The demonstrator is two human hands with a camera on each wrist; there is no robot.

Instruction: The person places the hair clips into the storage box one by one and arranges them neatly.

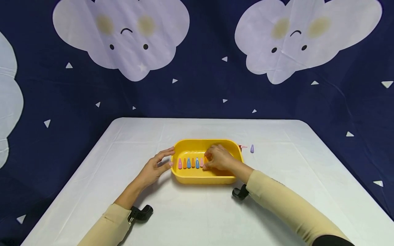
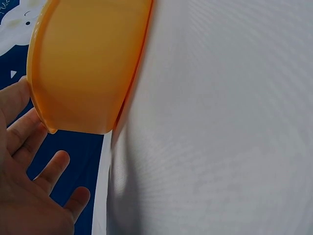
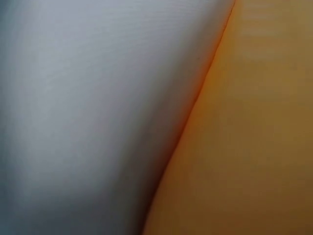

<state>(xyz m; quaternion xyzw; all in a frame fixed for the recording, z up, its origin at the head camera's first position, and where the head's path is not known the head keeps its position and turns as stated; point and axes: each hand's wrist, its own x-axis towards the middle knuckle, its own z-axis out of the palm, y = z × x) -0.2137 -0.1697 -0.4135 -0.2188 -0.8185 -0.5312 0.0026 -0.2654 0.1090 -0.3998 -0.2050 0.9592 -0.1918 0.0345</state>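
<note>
Right hand point(image 1: 219, 158) pinching an orange clip point(image 1: 205, 159) inside yellow tray point(image 1: 203, 180), at right end of a row of six pink, orange and blue clips point(image 1: 189, 163). Left hand point(image 1: 153, 169) spread, fingertips touching tray's left end. Tray sits on white counter point(image 1: 191, 218); purple clip point(image 1: 252, 148) right of it.

No legible txt, nos. or brand names in any view. Only poss. lettering: a tiny scrawl point(image 2: 17, 6) on the backdrop cloth point(image 2: 87, 156), above the L hand point(image 2: 24, 181), past its fingertips, in the L wrist view (cut off by the frame edge & too small to make out).
</note>
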